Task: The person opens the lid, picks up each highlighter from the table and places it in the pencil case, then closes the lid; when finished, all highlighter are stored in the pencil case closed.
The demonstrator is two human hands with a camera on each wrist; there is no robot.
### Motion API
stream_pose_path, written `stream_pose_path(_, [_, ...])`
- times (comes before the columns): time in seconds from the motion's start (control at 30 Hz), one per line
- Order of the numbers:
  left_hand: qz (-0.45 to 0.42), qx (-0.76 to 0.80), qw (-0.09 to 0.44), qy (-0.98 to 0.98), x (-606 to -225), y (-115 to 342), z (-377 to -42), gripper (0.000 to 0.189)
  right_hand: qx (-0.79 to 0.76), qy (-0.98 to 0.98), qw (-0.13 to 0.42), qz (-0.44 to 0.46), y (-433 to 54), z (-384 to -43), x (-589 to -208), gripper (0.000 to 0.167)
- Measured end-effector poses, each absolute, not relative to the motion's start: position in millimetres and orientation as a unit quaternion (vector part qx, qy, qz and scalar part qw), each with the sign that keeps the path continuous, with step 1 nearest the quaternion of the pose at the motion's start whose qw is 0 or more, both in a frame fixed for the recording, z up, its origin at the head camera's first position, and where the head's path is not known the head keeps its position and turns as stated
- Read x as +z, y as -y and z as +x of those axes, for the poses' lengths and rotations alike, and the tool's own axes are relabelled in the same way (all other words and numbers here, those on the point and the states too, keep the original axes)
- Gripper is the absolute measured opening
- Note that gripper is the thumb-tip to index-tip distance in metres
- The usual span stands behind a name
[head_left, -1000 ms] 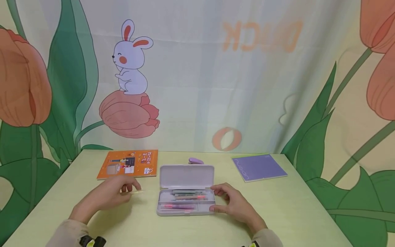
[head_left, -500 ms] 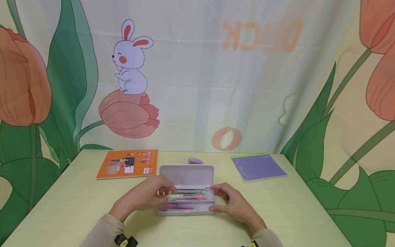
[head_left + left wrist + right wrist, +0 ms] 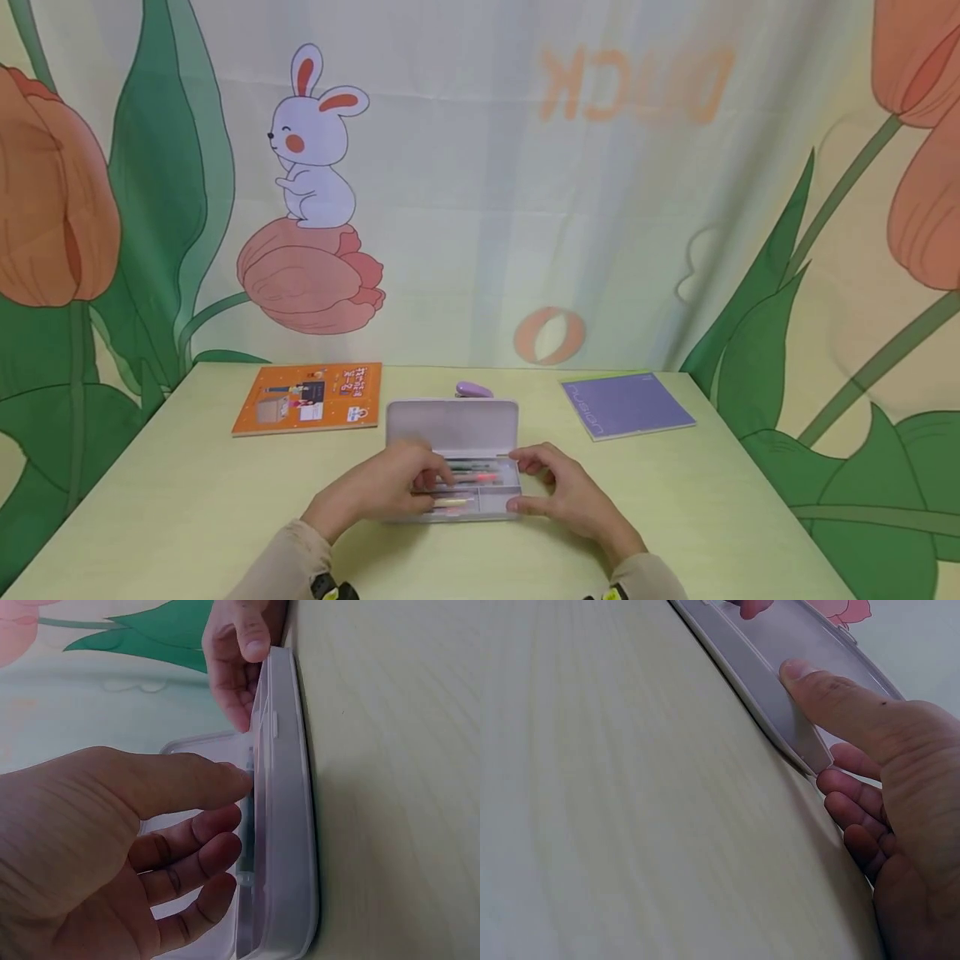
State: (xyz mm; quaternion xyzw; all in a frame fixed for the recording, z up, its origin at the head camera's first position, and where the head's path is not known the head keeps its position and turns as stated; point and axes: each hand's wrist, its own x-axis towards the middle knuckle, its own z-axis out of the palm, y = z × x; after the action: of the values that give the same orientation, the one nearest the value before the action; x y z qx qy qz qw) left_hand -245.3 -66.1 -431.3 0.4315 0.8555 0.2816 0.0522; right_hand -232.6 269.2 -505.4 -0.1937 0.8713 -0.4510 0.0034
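A pale lilac pencil case [image 3: 501, 500] lies with its lid raised on the table. Green and pink-tipped pens [image 3: 487, 478] rest in its rear compartment. In the front left compartment lies a yellow pen [image 3: 452, 503]; beneath it, another pen barely shows. My left hand [image 3: 382, 481] reaches over the case's left half, thumb beside the yellow pen and fingers bent but apart from it. The left wrist view shows the thumb at the case wall, while the index finger is hidden. My right hand [image 3: 567, 493] grips the case's right end, its thumb [image 3: 802, 673] on the front corner.
Behind the case lies a purple stapler-like object [image 3: 474, 389]. An orange book [image 3: 311, 400] sits at the back left, and a purple notebook [image 3: 630, 406] over a green-edged one at the back right. A printed curtain [image 3: 450, 208] hangs behind the table.
My left hand has carried the yellow pen rightward into the case and lowered it into the front compartment; its fingers now look apart from it. The right hand has stayed on the case.
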Motion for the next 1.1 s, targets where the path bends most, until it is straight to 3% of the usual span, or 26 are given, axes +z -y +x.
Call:
stream_pose_path(0.13, [0.409,0.292,0.043,-0.864,-429.0,73.5,-248.8,0.024,-0.452,-0.87,0.004,-0.195,-269.0,-233.3,-505.7,0.066])
stream_pose_path(0.37, [0.364,0.315,-0.047,-0.875,-421.3,100.1,-254.0,0.024,-0.454,-0.869,0.002,-0.195,-268.5,-233.2,-506.4,0.067])
stream_pose_path(0.53, [0.317,0.318,-0.077,-0.89,-424.4,120.1,-254.9,0.031,-0.455,-0.869,0.006,-0.194,-268.2,-233.1,-505.7,0.068])
stream_pose_path(0.8, [0.218,0.377,-0.046,-0.899,-451.6,137.8,-255.8,0.08,-0.452,-0.87,-0.003,-0.197,-268.7,-235.0,-505.0,0.068])
stream_pose_path(0.93, [0.209,0.422,0.003,-0.882,-477.2,143.5,-254.6,0.108,-0.465,-0.866,0.012,-0.184,-266.8,-235.8,-505.0,0.073])
stream_pose_path(1.1, [0.22,0.453,0.039,-0.863,-498.6,142.5,-253.8,0.125,-0.471,-0.866,0.024,-0.167,-265.4,-235.7,-505.2,0.088])
